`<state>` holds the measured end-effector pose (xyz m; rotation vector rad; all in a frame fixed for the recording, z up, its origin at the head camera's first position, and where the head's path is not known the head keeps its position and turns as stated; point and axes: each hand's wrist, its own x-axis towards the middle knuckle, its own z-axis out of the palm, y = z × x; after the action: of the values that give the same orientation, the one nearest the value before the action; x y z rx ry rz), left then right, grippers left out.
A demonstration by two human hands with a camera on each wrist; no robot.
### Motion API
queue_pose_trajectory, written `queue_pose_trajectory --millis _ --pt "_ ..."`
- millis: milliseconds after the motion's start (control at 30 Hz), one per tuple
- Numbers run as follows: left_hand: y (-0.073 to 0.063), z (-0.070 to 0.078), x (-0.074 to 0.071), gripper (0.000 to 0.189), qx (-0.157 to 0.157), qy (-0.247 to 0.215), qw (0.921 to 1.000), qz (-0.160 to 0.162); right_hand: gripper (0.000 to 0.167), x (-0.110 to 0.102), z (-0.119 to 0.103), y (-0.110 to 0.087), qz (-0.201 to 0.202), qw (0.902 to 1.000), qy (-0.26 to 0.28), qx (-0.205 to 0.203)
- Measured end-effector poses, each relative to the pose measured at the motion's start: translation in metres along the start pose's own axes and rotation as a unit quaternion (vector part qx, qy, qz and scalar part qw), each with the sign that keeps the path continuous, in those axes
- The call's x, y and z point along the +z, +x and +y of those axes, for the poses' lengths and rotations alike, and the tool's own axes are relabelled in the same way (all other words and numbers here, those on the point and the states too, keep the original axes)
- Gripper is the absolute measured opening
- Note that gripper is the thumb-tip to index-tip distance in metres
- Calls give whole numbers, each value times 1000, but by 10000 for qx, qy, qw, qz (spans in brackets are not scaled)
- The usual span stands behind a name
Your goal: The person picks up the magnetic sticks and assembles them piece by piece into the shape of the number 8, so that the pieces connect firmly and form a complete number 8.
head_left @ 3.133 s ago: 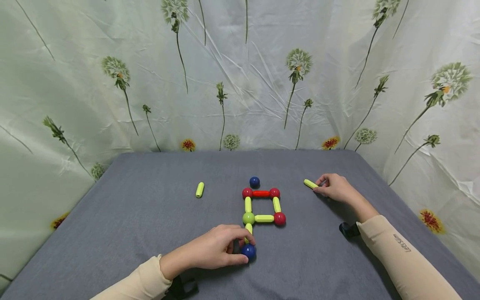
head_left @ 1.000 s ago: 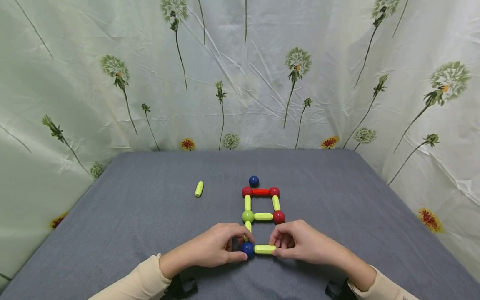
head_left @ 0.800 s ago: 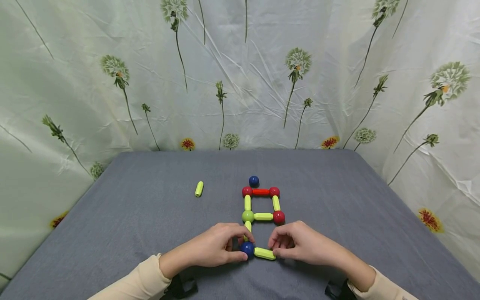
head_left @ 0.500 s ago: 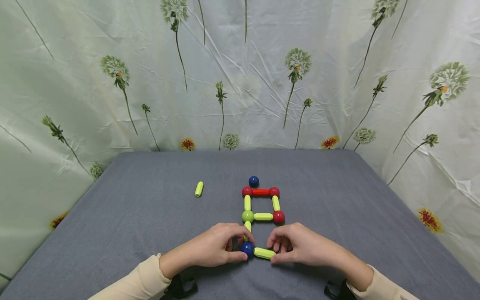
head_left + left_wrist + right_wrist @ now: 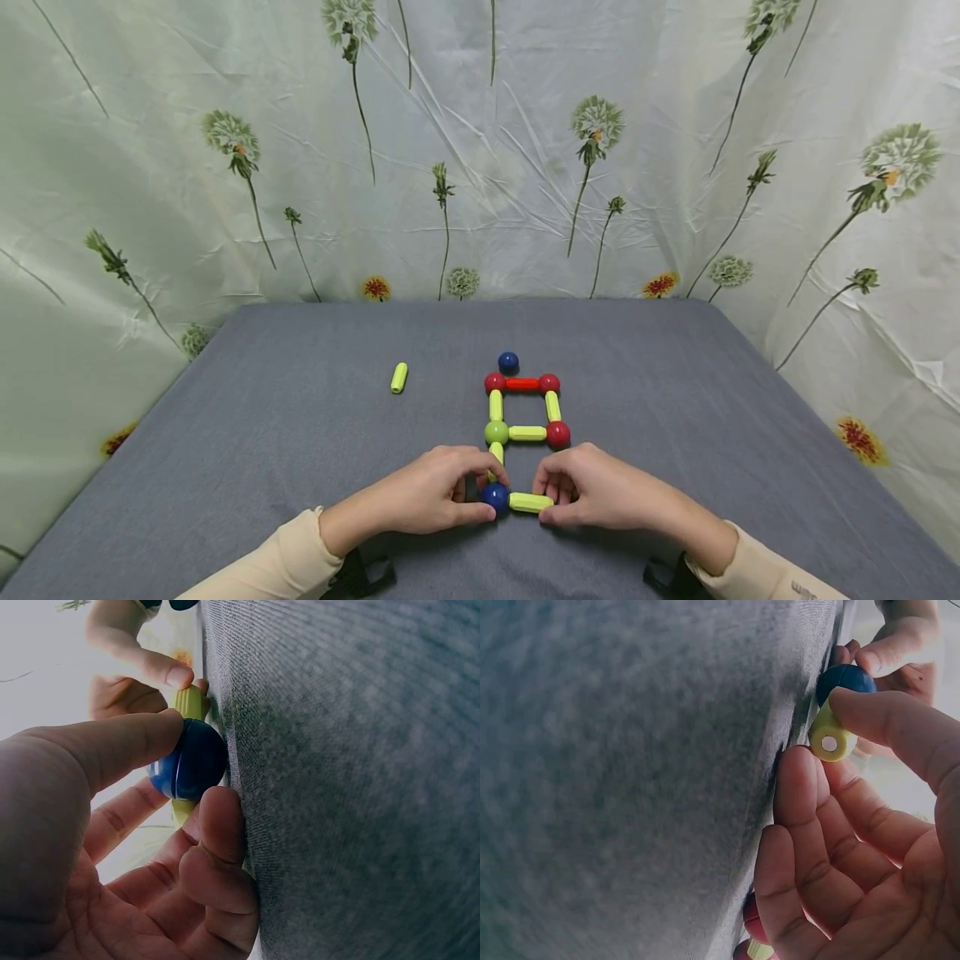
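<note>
My left hand (image 5: 429, 490) pinches a blue ball (image 5: 495, 497) at the front of a shape built from magnetic rods and balls. From this ball a yellow-green magnetic rod (image 5: 529, 502) points right, its inner end against the ball. My right hand (image 5: 600, 487) pinches that rod near its outer end, thumb in front and fingers behind. A silvery disc shows in the rod's end (image 5: 829, 744) in the right wrist view. Another yellow-green rod (image 5: 497, 456), partly behind my left fingers, runs from the blue ball back to a green ball (image 5: 497, 432).
Behind the green ball, yellow-green rods, a red rod (image 5: 522, 385) and red balls (image 5: 558, 434) close a square. A second blue ball (image 5: 508, 362) sits just behind it. One loose yellow-green rod (image 5: 399, 378) lies left on the grey cloth (image 5: 300, 417). A flowered curtain (image 5: 525, 167) hangs behind.
My right hand has brought the rod from the far right to the front blue ball. Its outer end tipped toward me, then swung back almost level. My left hand keeps its place.
</note>
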<state>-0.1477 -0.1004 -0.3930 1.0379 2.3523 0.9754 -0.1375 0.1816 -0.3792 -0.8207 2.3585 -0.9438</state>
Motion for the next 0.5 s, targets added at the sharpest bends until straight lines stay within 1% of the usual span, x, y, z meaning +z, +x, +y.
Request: queue_pose_trajectory --millis 167,267,500 --pt "1 1 0 29 -76 23 10000 -2 13 -2 1 0 51 10000 22 -18" --pt "1 1 0 29 -95 19 10000 -7 14 -2 3 0 113 9999 19 -96" --pt "0 1 0 28 28 -6 10000 8 15 -3 5 -1 121 9995 30 -290"
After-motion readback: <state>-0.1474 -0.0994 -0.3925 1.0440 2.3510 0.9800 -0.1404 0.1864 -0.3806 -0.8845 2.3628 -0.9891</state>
